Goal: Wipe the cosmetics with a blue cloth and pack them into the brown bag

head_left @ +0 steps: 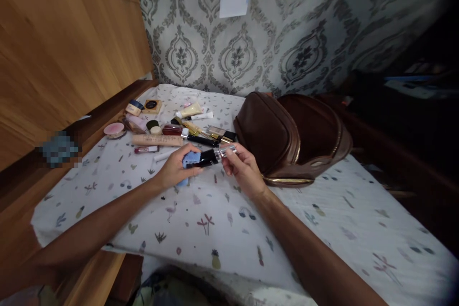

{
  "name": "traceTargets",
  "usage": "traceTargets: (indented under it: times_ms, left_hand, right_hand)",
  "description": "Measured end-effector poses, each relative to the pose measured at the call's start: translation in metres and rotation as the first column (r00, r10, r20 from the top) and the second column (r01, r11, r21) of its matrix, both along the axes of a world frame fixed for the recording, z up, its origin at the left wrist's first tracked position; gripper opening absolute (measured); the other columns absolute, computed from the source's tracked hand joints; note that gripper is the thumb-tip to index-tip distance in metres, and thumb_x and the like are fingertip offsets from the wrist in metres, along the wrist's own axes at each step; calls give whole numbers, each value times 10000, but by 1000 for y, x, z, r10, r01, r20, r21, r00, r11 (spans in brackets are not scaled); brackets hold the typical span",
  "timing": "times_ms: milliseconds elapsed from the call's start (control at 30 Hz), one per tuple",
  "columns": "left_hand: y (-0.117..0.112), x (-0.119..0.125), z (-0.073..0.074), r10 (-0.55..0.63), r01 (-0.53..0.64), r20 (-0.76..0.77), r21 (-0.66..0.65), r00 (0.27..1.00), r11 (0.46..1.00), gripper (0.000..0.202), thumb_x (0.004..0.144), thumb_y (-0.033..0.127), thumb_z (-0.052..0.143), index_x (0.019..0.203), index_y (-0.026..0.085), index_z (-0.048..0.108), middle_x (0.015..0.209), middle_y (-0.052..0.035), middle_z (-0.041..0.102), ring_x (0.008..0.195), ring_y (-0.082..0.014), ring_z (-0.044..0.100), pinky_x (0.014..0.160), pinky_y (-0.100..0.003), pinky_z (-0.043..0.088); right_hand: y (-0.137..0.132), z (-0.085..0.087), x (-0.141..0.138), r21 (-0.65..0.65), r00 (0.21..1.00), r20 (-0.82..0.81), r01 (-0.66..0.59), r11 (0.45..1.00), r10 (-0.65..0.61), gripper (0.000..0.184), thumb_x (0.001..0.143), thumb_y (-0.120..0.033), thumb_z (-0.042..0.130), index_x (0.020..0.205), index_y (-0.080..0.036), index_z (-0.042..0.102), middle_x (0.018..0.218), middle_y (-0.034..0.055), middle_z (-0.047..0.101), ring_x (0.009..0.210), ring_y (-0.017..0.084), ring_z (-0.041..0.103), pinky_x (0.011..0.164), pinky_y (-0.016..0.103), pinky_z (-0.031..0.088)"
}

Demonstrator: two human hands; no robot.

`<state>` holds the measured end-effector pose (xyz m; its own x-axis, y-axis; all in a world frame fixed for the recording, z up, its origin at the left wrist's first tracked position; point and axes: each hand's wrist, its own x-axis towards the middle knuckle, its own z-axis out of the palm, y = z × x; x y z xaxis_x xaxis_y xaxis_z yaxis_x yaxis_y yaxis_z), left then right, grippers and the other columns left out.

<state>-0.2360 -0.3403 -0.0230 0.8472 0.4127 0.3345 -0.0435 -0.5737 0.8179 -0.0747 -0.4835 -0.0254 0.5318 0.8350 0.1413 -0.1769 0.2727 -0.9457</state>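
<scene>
My left hand (177,168) is closed around a blue cloth (191,158) that wraps the lower end of a black cosmetic tube (208,157). My right hand (241,165) pinches the tube's silver cap end (226,151). The tube lies roughly level between both hands, just above the white patterned sheet (222,229). A brown leather bag (290,136) with gold zips sits right beside my right hand.
Several cosmetics lie scattered behind my hands: a long beige tube (157,140), a pink round compact (114,129), a black pencil (201,140), small jars and lipsticks. A wooden headboard (64,57) rises at left. Patterned wallpaper (272,28) backs the bed.
</scene>
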Motion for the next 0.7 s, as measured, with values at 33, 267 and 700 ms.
traceTargets:
  times_ms: [33,267,700]
  left_hand:
    - [0,0,0,-1,1,14,36,1000,999,294,800,345,723,1016,197,589,927,-7,605,856,-184,582,792,-302,456]
    - [-1,2,3,-29,31,28,-75,999,997,331,770,381,757,1000,200,601,923,-14,621,863,-193,595,785,-310,475]
    - [-1,0,9,-48,44,-5,-305,999,951,409,833,513,706,1088,201,634,1031,-54,697,944,-222,668,838,-339,539]
  right_hand:
    - [0,0,-1,-4,1000,7,6,1000,-6,460,712,-586,794,899,-197,635,570,-64,532,445,70,419,406,194,327]
    - [2,-2,-1,2,993,55,103,995,-102,503,697,-638,782,701,-202,531,551,-62,507,429,61,395,397,193,309]
    - [-2,7,-3,56,999,-9,34,998,-33,420,681,-532,841,721,-201,586,669,-32,579,522,80,474,443,198,394]
